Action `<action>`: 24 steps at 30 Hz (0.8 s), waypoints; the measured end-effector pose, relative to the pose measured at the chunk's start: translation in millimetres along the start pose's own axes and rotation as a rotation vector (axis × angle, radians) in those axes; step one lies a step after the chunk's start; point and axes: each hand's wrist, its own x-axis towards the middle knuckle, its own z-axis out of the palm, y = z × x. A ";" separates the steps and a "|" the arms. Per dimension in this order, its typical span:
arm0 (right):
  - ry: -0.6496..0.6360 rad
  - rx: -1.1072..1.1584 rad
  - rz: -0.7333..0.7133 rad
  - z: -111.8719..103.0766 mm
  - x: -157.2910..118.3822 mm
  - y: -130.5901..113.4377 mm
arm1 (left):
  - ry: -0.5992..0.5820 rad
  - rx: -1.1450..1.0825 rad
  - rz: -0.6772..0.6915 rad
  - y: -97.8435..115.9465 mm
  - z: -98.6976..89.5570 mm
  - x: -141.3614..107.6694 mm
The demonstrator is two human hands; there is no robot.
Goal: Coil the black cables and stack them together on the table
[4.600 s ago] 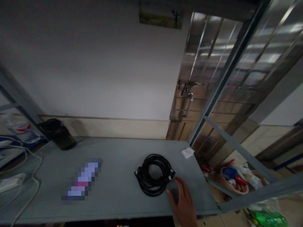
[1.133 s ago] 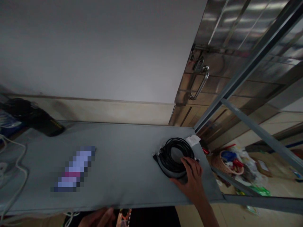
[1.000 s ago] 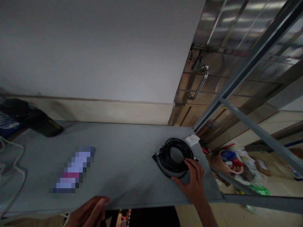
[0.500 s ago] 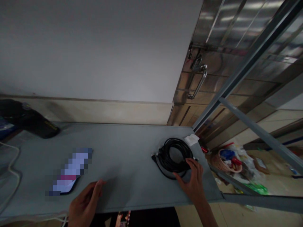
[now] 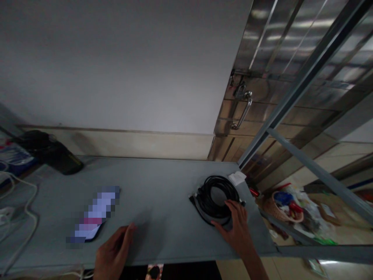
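A coiled black cable (image 5: 208, 202) lies on the grey tabletop (image 5: 163, 186), its plug end pointing left. My right hand (image 5: 234, 223) is at the coil's lower right, the thumb at its near edge and the fingers over its top, with part of the loop between them. Loosely curled above the table's front edge, my left hand (image 5: 113, 249) has its thumb against the index finger, and nothing shows in it. A phone (image 5: 97, 214) with a lit, pixelated screen lies just beyond the left hand.
A black bottle (image 5: 58, 155) lies at the back left near white cords (image 5: 32, 210). Crumpled white paper (image 5: 237, 178) sits behind the coil. A grey metal frame (image 5: 268, 128) rises at the table's right end. Beyond it, a basket (image 5: 274, 212) stands among plastic bags.
The view has shifted slightly, so most things on the table appear lower and further right. My right hand has moved slightly left against the coil. My left hand keeps its curled shape.
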 end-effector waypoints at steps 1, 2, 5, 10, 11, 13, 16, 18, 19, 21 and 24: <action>-0.034 -0.012 -0.014 0.5 0.1 0.4 | 0.000 -0.001 0.011 0.5 0.4 -0.2; -0.065 -0.023 -0.032 1.1 0.2 0.8 | 0.000 -0.002 0.021 1.6 0.6 -0.2; -0.107 -0.046 -0.097 3.8 0.4 2.8 | -0.027 -0.010 0.046 7.7 -0.2 0.6; -0.024 -0.098 -0.141 8.2 -2.6 5.3 | -0.030 -0.019 0.082 16.5 -3.0 0.7; -0.013 -0.109 -0.152 8.5 -3.2 5.2 | -0.033 -0.015 0.091 17.4 -3.4 0.5; -0.002 -0.130 -0.178 8.9 -3.7 4.5 | -0.045 -0.008 0.102 18.0 -3.6 0.3; 0.011 -0.157 -0.208 9.7 -2.7 4.2 | -0.051 -0.015 0.103 17.2 -3.2 0.5; 0.028 -0.170 -0.229 10.6 -1.2 5.2 | -0.043 -0.027 0.114 16.6 -2.9 0.9; 0.031 -0.171 -0.241 11.1 -0.3 6.1 | -0.042 -0.028 0.121 16.8 -2.8 1.0; 0.031 -0.170 -0.264 11.9 1.2 8.0 | -0.044 -0.024 0.126 18.0 -2.8 1.0; 0.013 -0.183 -0.280 12.4 2.8 10.4 | -0.035 -0.027 0.132 21.6 -2.9 0.7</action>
